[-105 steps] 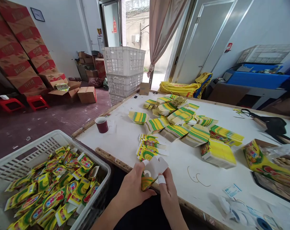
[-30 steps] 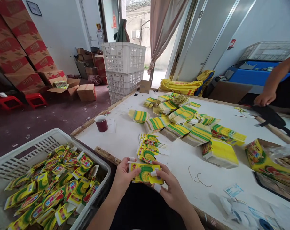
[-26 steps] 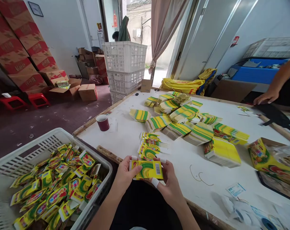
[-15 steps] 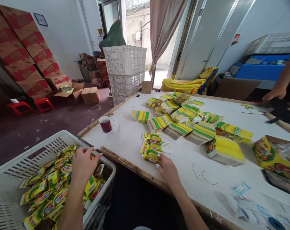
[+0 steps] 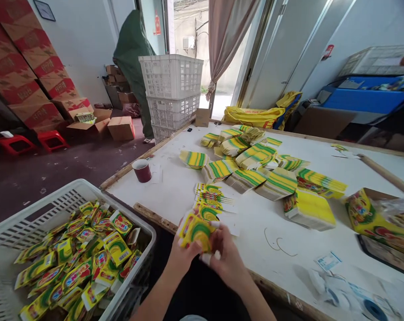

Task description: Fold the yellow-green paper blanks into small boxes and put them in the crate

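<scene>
Over the table's near edge, my left hand (image 5: 183, 256) grips a small yellow carton (image 5: 197, 232) printed with a green swirl, thumb across its face. My right hand (image 5: 230, 258) has its fingers bent around the carton's right end; whether anything else is in them is hidden. White coverings show on some fingertips. Just beyond lies a row of flat, overlapping yellow cartons (image 5: 210, 194) on the white table (image 5: 168, 191). To my left, a white plastic crate (image 5: 83, 183) holds many filled-out cartons (image 5: 78, 272) in a loose heap.
Bundles of flat green-and-yellow cartons (image 5: 255, 156) cover the table's middle. A maroon mug (image 5: 142, 171) stands near the left edge. At right are a larger printed box (image 5: 364, 209) and a tape roll (image 5: 373, 308). Behind are stacked crates (image 5: 171, 78) and a green-clad person (image 5: 135, 58).
My left hand has left the crate and come over to the table edge. A carton is now between both hands, lifted from the row. The green-clad person has moved left.
</scene>
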`<state>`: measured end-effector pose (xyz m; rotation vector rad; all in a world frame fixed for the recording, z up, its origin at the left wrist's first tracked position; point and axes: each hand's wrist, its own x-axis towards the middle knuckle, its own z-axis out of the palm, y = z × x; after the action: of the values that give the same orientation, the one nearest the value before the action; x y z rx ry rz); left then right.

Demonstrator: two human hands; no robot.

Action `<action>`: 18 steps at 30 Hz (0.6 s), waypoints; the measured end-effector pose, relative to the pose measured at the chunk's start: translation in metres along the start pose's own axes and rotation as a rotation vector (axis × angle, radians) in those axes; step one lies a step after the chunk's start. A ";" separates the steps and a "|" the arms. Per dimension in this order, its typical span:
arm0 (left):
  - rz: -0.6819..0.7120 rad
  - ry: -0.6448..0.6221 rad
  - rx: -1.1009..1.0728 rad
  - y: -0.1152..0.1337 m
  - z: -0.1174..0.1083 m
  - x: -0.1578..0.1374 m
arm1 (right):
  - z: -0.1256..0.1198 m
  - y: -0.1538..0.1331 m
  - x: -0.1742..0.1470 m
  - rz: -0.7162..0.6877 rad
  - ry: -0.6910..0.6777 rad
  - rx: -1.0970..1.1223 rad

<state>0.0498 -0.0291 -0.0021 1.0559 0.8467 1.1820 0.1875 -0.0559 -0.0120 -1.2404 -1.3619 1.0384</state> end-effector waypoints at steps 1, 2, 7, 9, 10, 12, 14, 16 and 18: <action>0.013 0.052 -0.102 -0.002 0.004 -0.003 | 0.008 -0.007 -0.007 0.018 -0.079 0.134; 0.034 0.119 -0.179 -0.002 0.008 -0.006 | 0.016 -0.013 -0.014 0.030 -0.124 0.233; 0.169 0.322 -0.240 0.004 0.010 -0.008 | 0.038 -0.024 -0.022 0.058 -0.111 0.300; 0.141 0.259 -0.174 0.009 0.009 -0.006 | 0.032 -0.022 -0.017 0.050 -0.073 0.263; 0.134 0.206 -0.144 0.011 0.009 -0.006 | 0.027 -0.021 -0.015 0.032 -0.046 0.256; 0.138 0.097 -0.084 0.016 0.009 -0.004 | 0.012 -0.017 -0.011 -0.009 0.012 0.252; 0.123 0.031 -0.033 0.019 0.011 -0.003 | -0.004 -0.014 -0.009 -0.021 0.064 0.227; 0.059 0.014 0.009 0.021 0.012 -0.001 | -0.019 -0.011 -0.008 -0.024 0.093 0.134; 0.032 0.027 0.031 0.022 0.010 0.001 | -0.032 -0.009 -0.006 -0.090 0.160 -0.023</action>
<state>0.0523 -0.0292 0.0220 1.0844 0.8742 1.2161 0.2174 -0.0638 0.0009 -1.2402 -1.2966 0.8452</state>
